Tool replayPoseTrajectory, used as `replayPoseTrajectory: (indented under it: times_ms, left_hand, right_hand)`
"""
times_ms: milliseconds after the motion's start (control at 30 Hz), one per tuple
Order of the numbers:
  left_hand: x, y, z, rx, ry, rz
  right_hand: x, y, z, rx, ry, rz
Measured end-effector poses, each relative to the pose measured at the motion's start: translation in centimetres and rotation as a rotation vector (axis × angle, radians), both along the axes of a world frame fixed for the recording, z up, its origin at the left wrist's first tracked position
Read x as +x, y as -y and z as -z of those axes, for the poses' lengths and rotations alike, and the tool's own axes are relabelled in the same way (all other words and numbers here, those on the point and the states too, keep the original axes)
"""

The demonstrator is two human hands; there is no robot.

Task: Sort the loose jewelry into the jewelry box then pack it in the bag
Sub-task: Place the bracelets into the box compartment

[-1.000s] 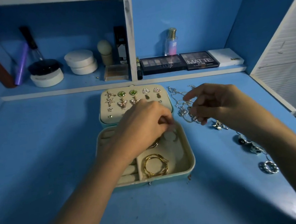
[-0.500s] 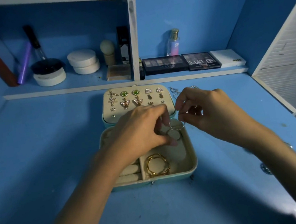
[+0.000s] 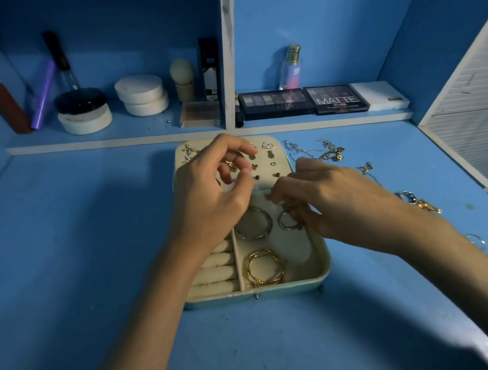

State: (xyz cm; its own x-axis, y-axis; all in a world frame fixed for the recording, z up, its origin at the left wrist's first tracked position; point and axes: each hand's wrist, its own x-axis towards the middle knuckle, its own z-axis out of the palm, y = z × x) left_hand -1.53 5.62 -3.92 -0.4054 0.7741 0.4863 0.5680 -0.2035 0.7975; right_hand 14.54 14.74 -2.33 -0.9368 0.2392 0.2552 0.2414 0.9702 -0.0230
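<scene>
The cream jewelry box (image 3: 325, 267) lies open on the blue desk, its lid (image 3: 276, 157) studded with earrings. In the tray's upper compartment lie a large silver hoop (image 3: 254, 224) and a small silver hoop (image 3: 286, 221). Gold bangles (image 3: 264, 267) lie in the compartment below, beside the ring rolls (image 3: 216, 269). My right hand (image 3: 331, 201) reaches into the tray, fingertips pinching the small hoop at its top. My left hand (image 3: 213, 195) hovers over the lid with loosely curled fingers and nothing visible in them. Loose chains (image 3: 325, 149) lie right of the lid.
More loose rings (image 3: 408, 195) and a gold piece (image 3: 428, 205) lie on the desk behind my right forearm, with another ring (image 3: 475, 239) nearer the edge. A shelf behind holds makeup palettes (image 3: 303, 99), jars (image 3: 142, 95) and a perfume bottle (image 3: 291, 67). A white slatted panel (image 3: 475, 111) stands at right.
Both hands held a silver hoop over the tray; now the hoops lie in the upper compartment. My left hand has lifted away toward the lid, and my right hand has lowered into the tray.
</scene>
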Motion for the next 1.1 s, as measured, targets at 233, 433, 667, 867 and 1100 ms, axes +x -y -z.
replayPoseTrajectory:
  times_ms: [233, 433, 667, 867, 1100]
  left_hand:
    - [-0.2, 0.5, -0.7, 0.083, 0.014, -0.063]
    - [-0.1, 0.5, -0.8, 0.104, 0.019, -0.072]
    - [0.0, 0.6, -0.8, 0.096, -0.028, -0.072]
    - [-0.7, 0.7, -0.9, 0.080, 0.025, -0.140]
    - [-3.8, 0.4, 0.4, -0.078, 0.254, -0.356]
  right_hand:
    - [0.1, 0.3, -0.2, -0.040, 0.063, 0.037]
    - [-0.1, 0.6, -0.4, 0.087, 0.144, 0.042]
    - [-0.2, 0.7, -0.5, -0.009, 0.170, 0.098]
    - [-0.2, 0.4, 0.0, -0.060, 0.099, 0.095]
    - [-1.2, -2.3, 0.6, -0.503, -0.325, 0.323]
